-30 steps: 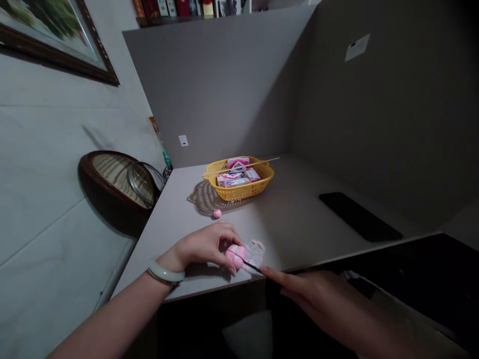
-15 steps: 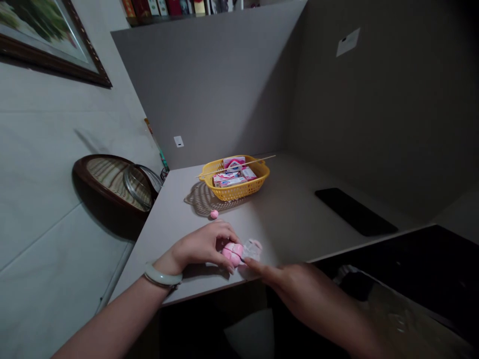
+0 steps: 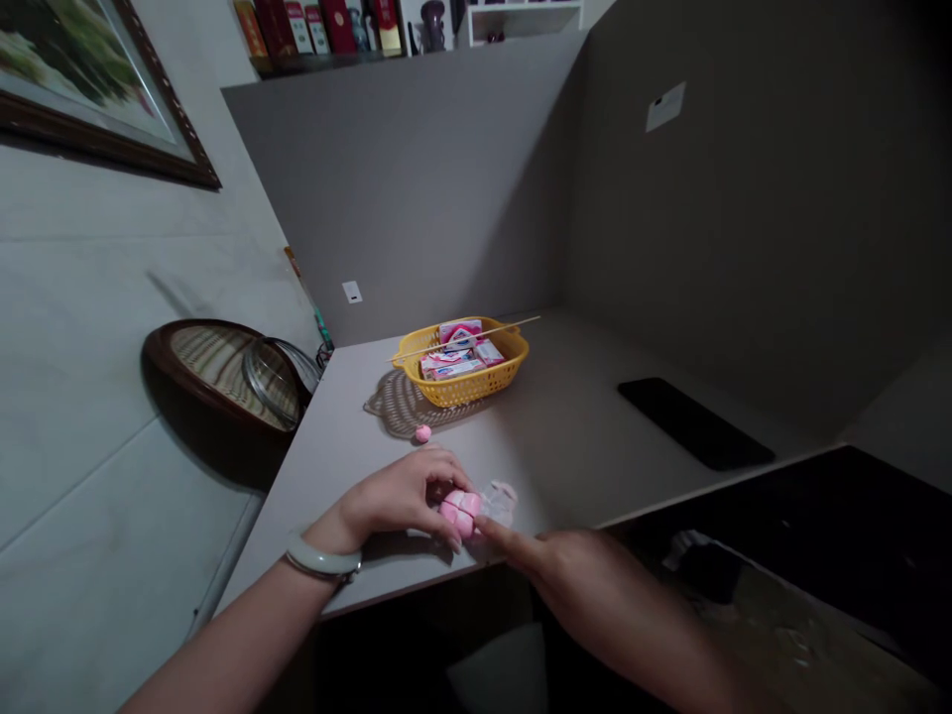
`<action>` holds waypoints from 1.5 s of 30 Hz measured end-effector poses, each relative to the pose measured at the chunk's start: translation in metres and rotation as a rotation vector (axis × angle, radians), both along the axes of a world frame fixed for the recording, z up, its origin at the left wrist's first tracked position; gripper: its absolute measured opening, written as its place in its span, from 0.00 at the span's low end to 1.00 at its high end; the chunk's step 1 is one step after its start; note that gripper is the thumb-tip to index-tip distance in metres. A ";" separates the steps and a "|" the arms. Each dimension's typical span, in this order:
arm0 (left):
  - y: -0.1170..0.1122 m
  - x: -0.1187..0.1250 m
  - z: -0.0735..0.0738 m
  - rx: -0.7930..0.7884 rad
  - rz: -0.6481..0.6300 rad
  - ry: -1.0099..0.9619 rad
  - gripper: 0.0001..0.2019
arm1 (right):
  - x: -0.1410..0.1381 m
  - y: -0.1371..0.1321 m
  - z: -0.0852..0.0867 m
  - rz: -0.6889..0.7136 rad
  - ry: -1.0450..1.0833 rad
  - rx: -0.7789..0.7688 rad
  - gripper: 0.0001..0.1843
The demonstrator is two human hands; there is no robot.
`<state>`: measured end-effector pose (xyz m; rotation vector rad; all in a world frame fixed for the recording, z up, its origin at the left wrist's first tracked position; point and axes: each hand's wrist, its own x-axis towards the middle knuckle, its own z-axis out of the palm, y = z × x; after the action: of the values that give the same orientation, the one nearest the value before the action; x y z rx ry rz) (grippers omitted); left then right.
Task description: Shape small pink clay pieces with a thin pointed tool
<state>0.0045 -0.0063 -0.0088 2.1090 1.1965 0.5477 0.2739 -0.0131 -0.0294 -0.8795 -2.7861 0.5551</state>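
Countertop (image 3: 349,476) — left grip (image 3: 398,496) around pink lump (image 3: 459,514)

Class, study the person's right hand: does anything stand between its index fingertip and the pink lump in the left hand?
Nothing visible does. The index fingertip of the right hand is at the edge of the pink lump, which the left hand grips. The clear plastic wrap lies beside the lump, not between them.

Two hands (image 3: 398,499), one bangle (image 3: 322,560), one large pink lump (image 3: 459,514), one small pink ball (image 3: 423,433), one yellow basket (image 3: 519,347), one wooden skewer (image 3: 500,328), what look like three boxes (image 3: 450,368), one black phone (image 3: 695,422), one framed picture (image 3: 89,89).
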 end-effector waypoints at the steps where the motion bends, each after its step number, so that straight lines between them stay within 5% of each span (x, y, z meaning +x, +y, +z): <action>1: 0.000 0.000 0.000 -0.001 0.006 0.000 0.26 | 0.003 0.002 -0.001 0.003 0.016 -0.026 0.36; 6: 0.000 -0.001 0.001 -0.017 -0.002 0.012 0.27 | 0.023 0.008 -0.007 -0.003 0.089 -0.116 0.31; 11: 0.000 -0.001 0.000 0.008 0.007 0.026 0.26 | 0.002 -0.001 0.003 -0.016 0.022 0.045 0.36; 17: 0.001 -0.001 0.001 -0.004 -0.004 0.021 0.26 | 0.020 0.008 -0.001 0.010 0.091 -0.110 0.31; 23: 0.001 -0.001 0.002 0.029 0.001 0.039 0.27 | 0.003 0.001 0.003 -0.018 -0.047 0.033 0.38; 29: 0.000 -0.002 0.001 -0.006 0.020 0.027 0.28 | 0.023 0.011 -0.003 0.015 0.128 -0.115 0.31; 36: 0.000 -0.002 0.002 0.020 0.002 0.042 0.26 | 0.001 0.001 0.004 -0.011 0.077 0.011 0.34; 42: -0.002 -0.001 0.003 -0.020 0.027 0.029 0.28 | 0.021 0.014 -0.001 0.022 0.118 -0.123 0.29; 45: -0.001 0.000 0.005 -0.017 0.026 0.040 0.27 | 0.015 0.009 0.000 -0.009 0.083 -0.042 0.31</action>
<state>0.0043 -0.0077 -0.0041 2.1020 1.2481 0.5070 0.2888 -0.0042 -0.0292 -0.8557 -2.7041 0.6357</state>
